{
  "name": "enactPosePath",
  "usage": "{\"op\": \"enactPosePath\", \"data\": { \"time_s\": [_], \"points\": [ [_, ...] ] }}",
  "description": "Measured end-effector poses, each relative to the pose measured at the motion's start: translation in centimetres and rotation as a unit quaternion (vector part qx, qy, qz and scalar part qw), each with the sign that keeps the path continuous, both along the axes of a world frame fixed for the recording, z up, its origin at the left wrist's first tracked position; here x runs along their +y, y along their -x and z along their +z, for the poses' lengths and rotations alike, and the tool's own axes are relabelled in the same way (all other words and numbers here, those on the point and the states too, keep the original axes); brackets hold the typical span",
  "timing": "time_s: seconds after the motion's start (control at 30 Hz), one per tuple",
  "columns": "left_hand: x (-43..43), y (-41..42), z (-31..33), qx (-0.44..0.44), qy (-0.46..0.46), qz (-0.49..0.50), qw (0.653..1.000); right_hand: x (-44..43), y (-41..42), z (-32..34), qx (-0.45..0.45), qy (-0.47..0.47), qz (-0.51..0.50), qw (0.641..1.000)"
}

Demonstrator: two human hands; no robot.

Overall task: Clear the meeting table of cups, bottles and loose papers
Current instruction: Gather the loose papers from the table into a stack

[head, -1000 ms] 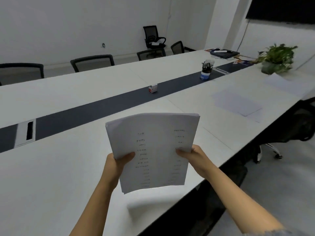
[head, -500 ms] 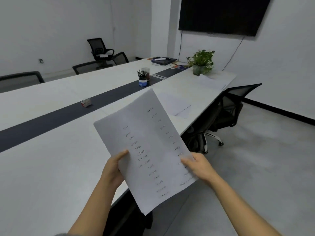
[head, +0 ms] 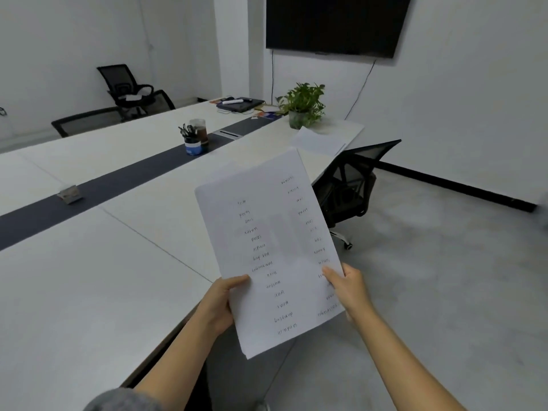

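Papers in hand, clearing only partly done
Left hand [head: 219, 304] and right hand [head: 347, 289] each grip the paper stack [head: 275, 247] over the edge of the meeting table [head: 89, 292]; loose sheets [head: 318, 140] and 1 cup [head: 198, 126] wait farther along.

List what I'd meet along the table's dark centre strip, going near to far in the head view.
small box → blue pen cup → silver cable hatch → dark laptop at the far end.
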State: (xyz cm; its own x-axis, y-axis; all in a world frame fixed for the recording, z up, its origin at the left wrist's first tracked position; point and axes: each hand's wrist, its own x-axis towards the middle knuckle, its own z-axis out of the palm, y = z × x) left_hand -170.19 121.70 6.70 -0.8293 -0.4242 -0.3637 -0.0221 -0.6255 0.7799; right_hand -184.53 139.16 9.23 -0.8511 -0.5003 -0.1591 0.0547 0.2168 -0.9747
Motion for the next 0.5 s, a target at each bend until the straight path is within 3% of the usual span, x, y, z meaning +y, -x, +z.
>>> {"op": "enactPosePath", "data": {
  "time_s": [0.5],
  "points": [
    [-12.6, 17.4, -4.5, 0.02, 0.04, 0.066, 0.997, -12.1, 19.0, 0.5, 0.062, -0.116, 0.143, 0.981]
  ]
}}
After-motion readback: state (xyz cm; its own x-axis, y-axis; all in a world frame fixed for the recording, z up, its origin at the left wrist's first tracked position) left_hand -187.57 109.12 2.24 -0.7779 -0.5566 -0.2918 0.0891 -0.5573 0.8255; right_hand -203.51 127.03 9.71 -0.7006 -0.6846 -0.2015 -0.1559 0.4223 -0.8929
